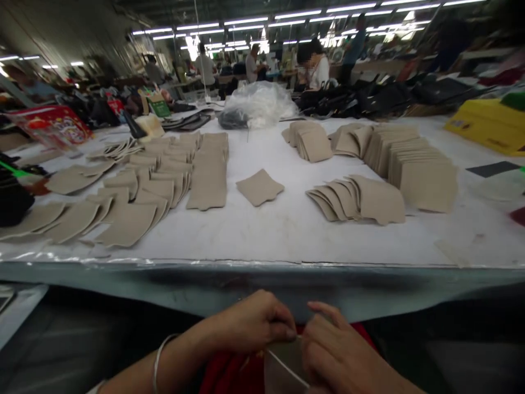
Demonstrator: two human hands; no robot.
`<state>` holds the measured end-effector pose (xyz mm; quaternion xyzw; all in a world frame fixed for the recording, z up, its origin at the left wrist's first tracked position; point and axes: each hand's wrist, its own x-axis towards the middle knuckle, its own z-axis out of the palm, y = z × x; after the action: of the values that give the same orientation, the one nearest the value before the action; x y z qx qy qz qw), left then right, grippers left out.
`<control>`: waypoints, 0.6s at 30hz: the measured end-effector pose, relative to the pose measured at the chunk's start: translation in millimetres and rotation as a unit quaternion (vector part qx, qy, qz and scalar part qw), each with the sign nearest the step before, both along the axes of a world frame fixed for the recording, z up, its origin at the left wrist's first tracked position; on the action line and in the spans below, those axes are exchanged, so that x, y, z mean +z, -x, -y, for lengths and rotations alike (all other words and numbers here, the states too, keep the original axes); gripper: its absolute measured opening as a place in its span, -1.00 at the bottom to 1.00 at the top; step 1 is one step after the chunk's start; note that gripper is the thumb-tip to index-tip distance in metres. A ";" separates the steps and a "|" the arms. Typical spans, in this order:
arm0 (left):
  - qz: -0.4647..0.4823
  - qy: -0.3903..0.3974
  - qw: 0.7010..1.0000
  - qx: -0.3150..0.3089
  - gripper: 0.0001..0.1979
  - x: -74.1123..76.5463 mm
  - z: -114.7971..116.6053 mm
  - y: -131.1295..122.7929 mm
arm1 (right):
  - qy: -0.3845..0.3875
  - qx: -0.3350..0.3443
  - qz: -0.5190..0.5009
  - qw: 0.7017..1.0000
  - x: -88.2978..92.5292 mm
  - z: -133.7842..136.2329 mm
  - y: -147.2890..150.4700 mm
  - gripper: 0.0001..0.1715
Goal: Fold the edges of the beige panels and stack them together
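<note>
Pinching: fingers (283,332) of the left hand (250,323) are closed on the upper edge of a beige piece (283,364), held low, below the near edge of the table.
Right hand (340,355): its fingers are curled onto the same beige piece from the other side; the thumb side is partly hidden, but the grasp looks closed on the piece.
Both hands: they are almost touching each other, over a red cloth (229,375) on the lap.
Left wrist: it carries a thin silver bangle (158,364).
Table (287,235): white top with a shiny plastic strip along its near edge; the hands are in front of this edge, near its middle.
Single piece (260,187): one beige cut piece lies alone at the middle of the table.
Left side of table: many beige pieces are spread in overlapping rows (135,197), and one long row (209,175) goes toward the far edge.
Right side of table: a fanned pile (361,200) lies near the middle, just beside a long leaning stack (418,164) that goes toward the far right.
Far edge: a smaller pile (311,141) and a clear plastic bag (258,104) are there.
Far right corner: a yellow box (488,126) sits.
Background: other people stand at tables under long lamps, blurred.
</note>
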<state>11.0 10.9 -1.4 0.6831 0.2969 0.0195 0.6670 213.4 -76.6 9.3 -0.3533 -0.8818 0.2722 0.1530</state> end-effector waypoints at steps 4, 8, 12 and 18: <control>0.025 0.034 0.999 0.033 -0.62 9.0 1.6 8.8 | 0.006 -0.056 0.012 0.998 -3.5 -5.9 -3.4 -0.82; -0.058 -0.043 0.996 0.044 -0.74 18.1 15.5 20.1 | 0.043 -0.088 -0.008 0.995 -3.3 -3.6 -4.2 -0.82; -0.130 -0.074 0.986 0.076 -0.81 16.4 29.3 22.0 | 0.092 -0.078 -0.024 0.992 -4.5 -5.9 -1.8 -0.80; -0.114 -0.086 0.985 0.098 -0.81 10.0 33.1 17.0 | 0.132 -0.097 -0.015 0.986 -8.5 -12.0 2.0 -0.83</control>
<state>-6.0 -22.2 8.6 0.7035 0.4334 0.0323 0.5623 211.4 -64.6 0.8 -0.4503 -0.7972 0.3753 0.1446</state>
